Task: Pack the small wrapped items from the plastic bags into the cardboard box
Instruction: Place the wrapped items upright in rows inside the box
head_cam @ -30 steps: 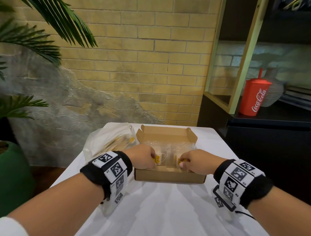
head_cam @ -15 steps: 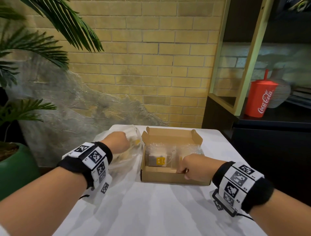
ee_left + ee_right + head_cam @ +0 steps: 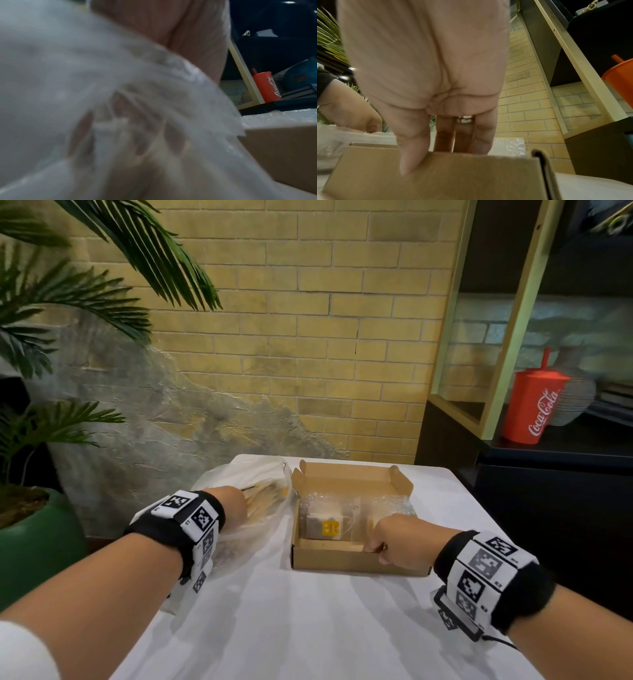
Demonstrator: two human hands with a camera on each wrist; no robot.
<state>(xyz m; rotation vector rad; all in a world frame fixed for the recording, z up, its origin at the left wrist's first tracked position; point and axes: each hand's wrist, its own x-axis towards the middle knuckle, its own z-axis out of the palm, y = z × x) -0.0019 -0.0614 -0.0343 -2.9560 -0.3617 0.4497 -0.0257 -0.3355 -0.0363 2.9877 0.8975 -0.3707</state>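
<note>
An open cardboard box (image 3: 352, 558) sits mid-table with clear-wrapped items inside, one showing a yellow tag (image 3: 330, 528). My right hand (image 3: 380, 549) pinches the box's near wall. In the right wrist view the thumb (image 3: 409, 162) lies on the outside of the box (image 3: 453, 178) and the other fingers reach inside. My left hand (image 3: 236, 505) is inside the translucent plastic bag (image 3: 263, 535), left of the box. In the left wrist view its fingers (image 3: 123, 121) show only as a blur through the bag (image 3: 51, 81), so I cannot tell whether they hold anything.
The white table (image 3: 308, 628) ends near the brick wall behind the box. A dark shelf unit with a red Coca-Cola cup (image 3: 534, 405) stands to the right. A green plant pot (image 3: 37, 542) and palm fronds are at the left.
My left hand left the box and moved left into the plastic bag. My right hand shifted from the items in the box to its near wall.
</note>
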